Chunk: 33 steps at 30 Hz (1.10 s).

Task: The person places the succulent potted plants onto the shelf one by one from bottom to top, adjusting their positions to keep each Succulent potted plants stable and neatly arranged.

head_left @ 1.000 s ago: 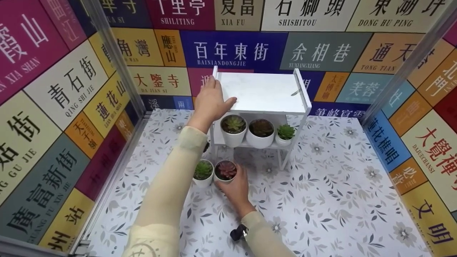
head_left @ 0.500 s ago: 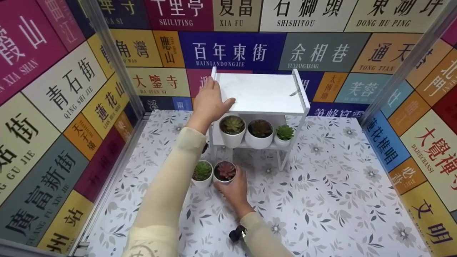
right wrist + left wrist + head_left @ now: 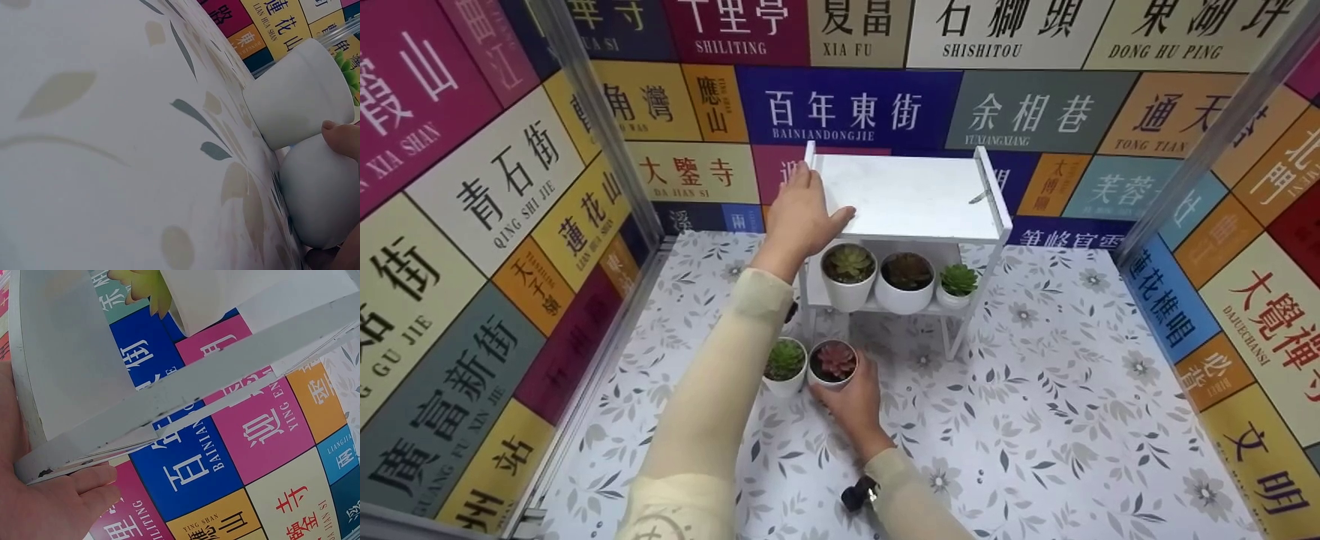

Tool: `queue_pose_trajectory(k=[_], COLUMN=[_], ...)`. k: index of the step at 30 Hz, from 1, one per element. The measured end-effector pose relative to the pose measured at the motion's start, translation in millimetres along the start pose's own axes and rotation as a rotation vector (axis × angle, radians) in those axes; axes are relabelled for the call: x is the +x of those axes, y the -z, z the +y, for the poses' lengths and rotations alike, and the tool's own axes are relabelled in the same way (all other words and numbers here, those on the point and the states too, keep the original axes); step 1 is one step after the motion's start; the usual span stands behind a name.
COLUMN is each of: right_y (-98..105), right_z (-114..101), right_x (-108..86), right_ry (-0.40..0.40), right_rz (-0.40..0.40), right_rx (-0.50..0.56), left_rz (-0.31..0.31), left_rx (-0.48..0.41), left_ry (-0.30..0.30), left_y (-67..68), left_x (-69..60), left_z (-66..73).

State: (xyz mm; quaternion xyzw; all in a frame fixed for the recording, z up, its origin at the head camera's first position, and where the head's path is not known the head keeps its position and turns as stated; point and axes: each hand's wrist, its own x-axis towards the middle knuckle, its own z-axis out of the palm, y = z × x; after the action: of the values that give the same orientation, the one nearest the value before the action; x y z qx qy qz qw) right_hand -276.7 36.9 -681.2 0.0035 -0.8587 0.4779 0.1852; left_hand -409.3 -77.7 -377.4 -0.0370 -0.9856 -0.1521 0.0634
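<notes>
My left hand [image 3: 802, 214] holds the upper left edge of a white two-tier shelf [image 3: 907, 191], thumb over the top board. In the left wrist view, its fingers [image 3: 93, 479] lie along the outer side of the rail. Below, my right hand [image 3: 851, 397] grips a white pot with a reddish succulent [image 3: 834, 361], at the shelf's front left. A green succulent in a white pot [image 3: 785, 364] stands right beside it. The right wrist view shows the gripped round pot [image 3: 320, 191] against the straight-sided white pot [image 3: 301, 93], with a fingertip on the round one.
On the shelf's lower board stand a pale green succulent [image 3: 848, 277], a dark brownish plant [image 3: 905, 281] in a rounded white pot, and a small green succulent [image 3: 958, 283]. Sign-printed walls [image 3: 855, 105] enclose a floral-patterned surface [image 3: 1035, 420]. Metal posts [image 3: 607, 120] mark the corners.
Both hands keep their places on the shelf and the reddish succulent's pot. Only a very slight shift of the whole head view is visible.
</notes>
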Motion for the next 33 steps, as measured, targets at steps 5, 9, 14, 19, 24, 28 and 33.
queue_pose_trajectory(k=[5, 9, 14, 19, 24, 28, 33], right_y=[3, 5, 6, 9, 13, 18, 27], right_z=[-2, -1, 0, 0, -2, -6, -13], right_x=[-1.7, -2.5, -2.7, -2.9, -2.5, -2.4, -3.0], right_ry=[-0.020, -0.018, -0.004, 0.001, -0.008, -0.012, -0.018], right_rz=[-0.021, -0.034, -0.030, -0.024, -0.030, -0.046, -0.090], right_rx=[0.006, 0.008, 0.005, 0.004, -0.003, -0.014, 0.000], left_rz=[0.017, 0.016, 0.010, 0.002, -0.003, -0.004, -0.004], left_rx=[-0.018, -0.024, -0.027, -0.020, -0.015, -0.009, -0.002], left_ry=[-0.005, -0.002, -0.001, 0.006, 0.003, -0.001, 0.005], left_y=[-0.9, -1.5, -1.1, -1.3, -1.5, -1.2, -0.7], left_x=[-1.5, -1.7, -0.9, -0.3, -0.5, -0.9, -1.4], left_z=[-1.3, -1.8, -1.2, -0.4, 0.6, 0.8, 0.9])
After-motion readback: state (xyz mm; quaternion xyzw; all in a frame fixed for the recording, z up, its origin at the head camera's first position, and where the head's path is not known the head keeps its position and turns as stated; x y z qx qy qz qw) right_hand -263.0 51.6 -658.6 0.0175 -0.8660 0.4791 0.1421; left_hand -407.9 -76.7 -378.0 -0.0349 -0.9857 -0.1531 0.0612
